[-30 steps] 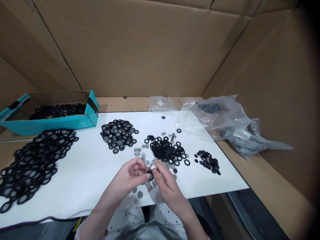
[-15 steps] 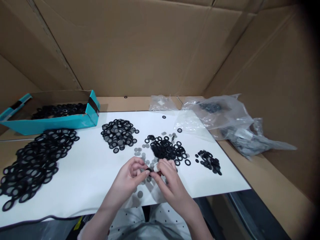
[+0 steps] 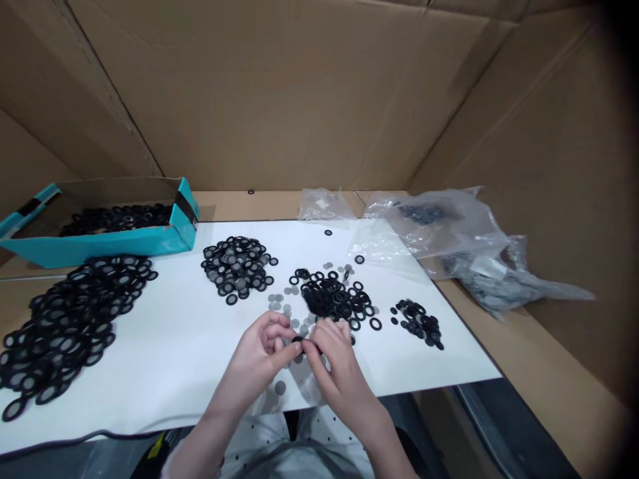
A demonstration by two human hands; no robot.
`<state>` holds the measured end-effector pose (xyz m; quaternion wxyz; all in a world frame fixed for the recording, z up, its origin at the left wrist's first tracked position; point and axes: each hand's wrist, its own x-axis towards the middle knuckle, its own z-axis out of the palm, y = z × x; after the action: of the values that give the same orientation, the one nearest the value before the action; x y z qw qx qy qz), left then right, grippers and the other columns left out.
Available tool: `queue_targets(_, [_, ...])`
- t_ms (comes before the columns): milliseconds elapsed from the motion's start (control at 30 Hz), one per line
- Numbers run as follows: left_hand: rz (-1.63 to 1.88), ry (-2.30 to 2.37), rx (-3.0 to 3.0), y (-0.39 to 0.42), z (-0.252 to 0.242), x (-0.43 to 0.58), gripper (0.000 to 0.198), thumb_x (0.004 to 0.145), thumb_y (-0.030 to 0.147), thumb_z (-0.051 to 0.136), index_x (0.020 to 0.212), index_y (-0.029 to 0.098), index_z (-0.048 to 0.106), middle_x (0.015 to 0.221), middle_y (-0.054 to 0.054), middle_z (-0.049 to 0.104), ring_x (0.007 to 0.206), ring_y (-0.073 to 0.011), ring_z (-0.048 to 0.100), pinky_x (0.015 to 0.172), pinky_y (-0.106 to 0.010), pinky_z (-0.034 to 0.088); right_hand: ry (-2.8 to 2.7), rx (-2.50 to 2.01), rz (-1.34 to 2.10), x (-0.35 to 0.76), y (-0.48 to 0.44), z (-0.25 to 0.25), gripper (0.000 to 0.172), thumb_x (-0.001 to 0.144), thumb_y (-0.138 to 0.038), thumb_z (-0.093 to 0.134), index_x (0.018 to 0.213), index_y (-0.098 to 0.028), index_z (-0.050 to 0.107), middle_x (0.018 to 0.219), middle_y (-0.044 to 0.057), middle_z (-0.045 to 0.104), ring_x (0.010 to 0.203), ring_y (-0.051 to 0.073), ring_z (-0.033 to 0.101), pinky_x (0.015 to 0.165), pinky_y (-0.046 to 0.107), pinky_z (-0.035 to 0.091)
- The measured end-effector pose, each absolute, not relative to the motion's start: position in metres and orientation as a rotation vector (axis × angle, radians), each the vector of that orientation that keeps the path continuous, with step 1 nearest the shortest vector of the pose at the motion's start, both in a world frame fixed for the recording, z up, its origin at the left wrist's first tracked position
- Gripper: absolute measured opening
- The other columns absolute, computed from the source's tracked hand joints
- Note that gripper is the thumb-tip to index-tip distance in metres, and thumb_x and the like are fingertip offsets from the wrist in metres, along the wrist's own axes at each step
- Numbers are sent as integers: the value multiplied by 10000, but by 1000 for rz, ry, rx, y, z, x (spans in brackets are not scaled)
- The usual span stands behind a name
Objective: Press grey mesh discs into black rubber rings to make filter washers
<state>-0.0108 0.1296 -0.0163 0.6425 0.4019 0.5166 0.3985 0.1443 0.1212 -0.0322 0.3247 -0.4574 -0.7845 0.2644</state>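
Note:
My left hand and my right hand meet above the near edge of a white sheet. Both pinch one small black rubber ring between their fingertips. Round grey mesh discs lie scattered under and around the hands. Just beyond them sits a pile of plain black rings. A smaller heap of black rings lies to the right. A pile of rings with mesh in them lies further back on the left.
A large spread of meshed rings covers the sheet's left end. A teal cardboard box holding more rings stands at the back left. Clear plastic bags lie at the right. Brown cardboard walls enclose the bench.
Both hands stay together on the ring; the right fingers have curled over and shifted slightly around it. The piles have not moved.

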Motion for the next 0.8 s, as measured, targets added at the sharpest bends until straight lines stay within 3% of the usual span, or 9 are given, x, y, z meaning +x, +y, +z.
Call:
queue_targets(267, [861, 1088, 738, 128, -17, -17, 418, 553, 275, 823, 832, 156, 536, 642, 29, 593, 520, -63, 444, 497, -198, 300, -2136, -1168, 822, 144, 122, -24, 298, 972, -230, 356, 676, -193, 359, 694, -11, 463, 714, 156, 435, 718, 329, 318])
queue_targets(600, [823, 906, 629, 125, -28, -22, 364, 546, 242, 802, 816, 132, 585, 469, 70, 481, 421, -58, 396, 411, -210, 178, -2029, -1097, 781, 145, 119, -46, 163, 955, -212, 380, 812, -222, 456, 802, 21, 540, 790, 196, 497, 772, 334, 347])
queue_targets(800, [907, 1110, 614, 124, -26, -19, 486, 418, 243, 864, 795, 148, 571, 659, 16, 619, 468, -63, 488, 438, -197, 300, -2180, -1034, 579, 147, 116, -52, 172, 919, -199, 425, 755, -216, 476, 683, 4, 506, 667, 184, 508, 696, 337, 350])
